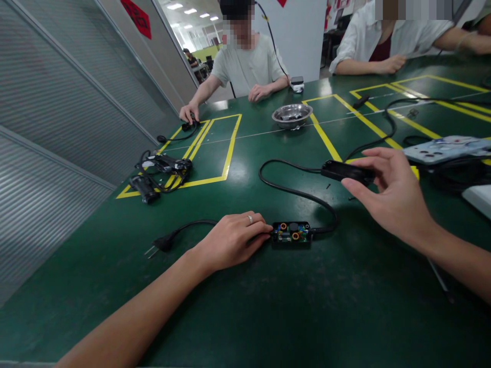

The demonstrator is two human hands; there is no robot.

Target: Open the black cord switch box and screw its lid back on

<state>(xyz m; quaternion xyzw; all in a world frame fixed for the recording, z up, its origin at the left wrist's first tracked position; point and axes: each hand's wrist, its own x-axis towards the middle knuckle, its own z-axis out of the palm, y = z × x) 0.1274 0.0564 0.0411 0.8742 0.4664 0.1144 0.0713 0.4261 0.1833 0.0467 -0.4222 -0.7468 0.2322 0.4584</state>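
My left hand point(241, 237) is closed on the left end of an opened cable box point(291, 233), where a cord enters it. Inside the box, a circuit board with copper-coloured coils shows. A power plug point(164, 242) with two prongs lies to the left on the same cord. From the box's right end a black cable point(264, 176) loops back to a black plastic housing point(347, 171). My right hand point(391, 191) grips that housing between thumb and fingers. Small screws point(328, 186) lie just below it.
The green table point(245, 317) carries yellow tape outlines. A metal bowl point(292, 116) stands at the back, bundled black cables point(164, 168) at the left. A phone point(447, 148) lies at the right, a screwdriver point(441, 278) beneath my right forearm. Two people sit opposite; one's hand point(189, 111) touches a cable.
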